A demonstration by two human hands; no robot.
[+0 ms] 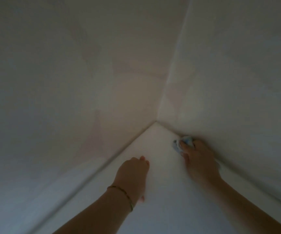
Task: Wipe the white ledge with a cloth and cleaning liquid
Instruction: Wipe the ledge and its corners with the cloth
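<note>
Wiping step: I press the cloth (184,142) on the white ledge (163,174), at its right edge against the wall (237,90), near the far corner.
Right hand (199,159): fingers clamped round the bunched cloth.
Left hand (133,173): rests near the ledge's left edge; finger position unclear.
Technique: work the seam first, then draw overlapping strokes outward.
</note>
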